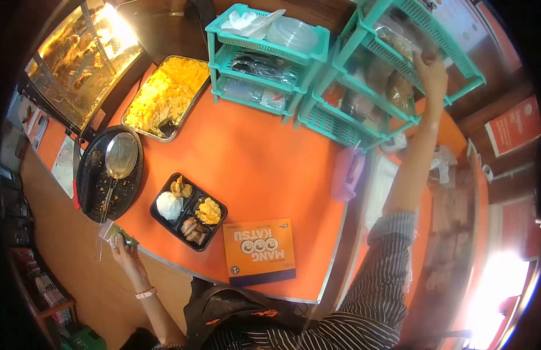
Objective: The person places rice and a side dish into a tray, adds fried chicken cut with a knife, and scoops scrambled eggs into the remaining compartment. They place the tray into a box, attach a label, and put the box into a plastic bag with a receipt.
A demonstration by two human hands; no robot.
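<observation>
Left hand [123, 248] pinches a small clear packet [114, 233] at the counter [253, 157] edge, just beside the black meal tray [155, 213]. The packet looks light, soft and crinkly, best held by a corner. Right hand [432, 76] is up at the teal rack [331, 119], touching bagged food [400, 90]; its grip can't be told.

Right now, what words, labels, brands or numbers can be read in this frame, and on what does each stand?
"MANG KATSU": orange box on the counter, upside down to the camera; its small print is too small to read.
Red sign on the right: text too blurred.
Poster at top right: too blurred.
Packet in the left hand: nothing legible.
</observation>
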